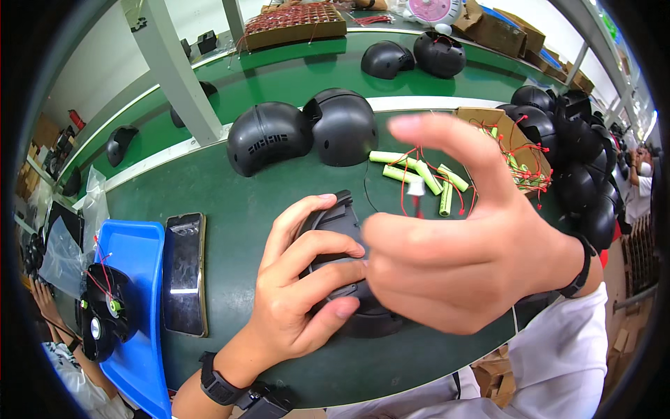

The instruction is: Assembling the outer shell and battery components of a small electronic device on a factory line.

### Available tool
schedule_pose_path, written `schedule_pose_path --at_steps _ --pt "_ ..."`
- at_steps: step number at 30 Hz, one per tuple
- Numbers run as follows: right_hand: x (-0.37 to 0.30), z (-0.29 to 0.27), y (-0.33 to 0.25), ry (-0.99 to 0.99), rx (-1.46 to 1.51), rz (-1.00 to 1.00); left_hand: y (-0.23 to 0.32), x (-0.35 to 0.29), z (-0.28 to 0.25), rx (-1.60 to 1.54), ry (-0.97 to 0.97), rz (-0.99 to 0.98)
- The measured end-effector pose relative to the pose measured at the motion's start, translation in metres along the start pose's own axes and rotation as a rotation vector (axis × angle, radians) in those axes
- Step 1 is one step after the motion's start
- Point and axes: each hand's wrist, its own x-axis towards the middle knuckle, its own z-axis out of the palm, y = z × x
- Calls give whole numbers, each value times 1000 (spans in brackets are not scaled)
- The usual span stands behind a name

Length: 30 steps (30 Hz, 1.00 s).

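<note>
My left hand [293, 279] grips a curved black plastic shell [335, 227] on the table, fingers spread over its near side and thumb at the lower edge. Above and right of it is my right hand [460, 244], slightly blurred. Its index finger is raised in a curve and its other fingers are curled. A small white connector [415, 187] on a short red-and-black wire lead sticks up from those curled fingers, which hide the rest. Just beyond lie several pale green cylindrical batteries [427, 177] with red wires.
Black domed shells [269, 136] stand at the table's far edge, and more are piled at the right. A cardboard box [499, 126] holds wired batteries. Left are a phone [185, 272] and a blue tray [139, 237] with a black part. Another person's hand [45, 300] shows far left.
</note>
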Motion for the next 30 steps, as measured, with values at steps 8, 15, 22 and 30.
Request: schedule_pose_path --at_steps 8,15,22,30 --pt "19 -5 11 163 28 137 -5 -13 17 64 29 57" --pt "-1 8 47 122 26 261 8 -4 11 -38 95 -78" --pt "-58 40 52 -330 -4 462 11 -6 11 -16 102 -73" --pt "-48 40 61 -504 116 543 11 -6 10 -22 89 -81"
